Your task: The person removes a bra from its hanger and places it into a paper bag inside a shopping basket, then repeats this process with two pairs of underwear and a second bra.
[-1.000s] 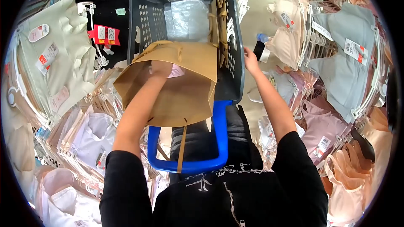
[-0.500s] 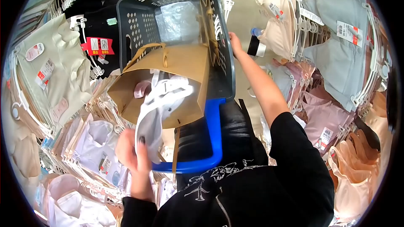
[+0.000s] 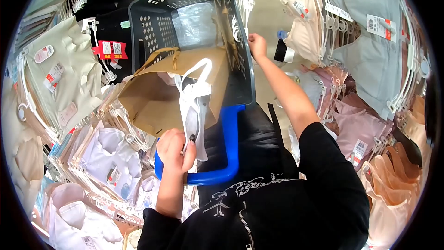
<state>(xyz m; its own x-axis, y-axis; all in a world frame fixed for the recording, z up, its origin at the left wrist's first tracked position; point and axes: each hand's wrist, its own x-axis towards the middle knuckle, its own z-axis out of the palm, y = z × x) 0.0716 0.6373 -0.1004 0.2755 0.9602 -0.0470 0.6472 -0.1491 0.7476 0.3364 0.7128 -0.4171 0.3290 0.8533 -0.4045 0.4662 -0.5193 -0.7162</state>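
Note:
My left hand (image 3: pixel 176 152) grips the lower end of a white bra (image 3: pixel 195 99), with its strap looped upward. The bra hangs in front of an open brown paper bag (image 3: pixel 203 67), which lies tilted with its mouth toward me. Inside the mouth, a pale pink item (image 3: pixel 166 78) shows in part. The bag rests in a dark grey shopping basket (image 3: pixel 150 32) with a blue handle (image 3: pixel 231 143). At the basket's right rim my right hand (image 3: pixel 257 46) is closed, its fingertips partly hidden.
Clear plastic (image 3: pixel 196 24) lies at the basket's far end, with white hangers (image 3: pixel 245 7) beside its right rim. Racks of hanging underwear line both sides: a pale green garment (image 3: pixel 64 65) on the left, grey-blue ones (image 3: pixel 370 69) on the right.
My left hand has moved right and slightly forward. The white bra has come out of the bag's mouth and now hangs before its right edge. My right hand stays at the rim.

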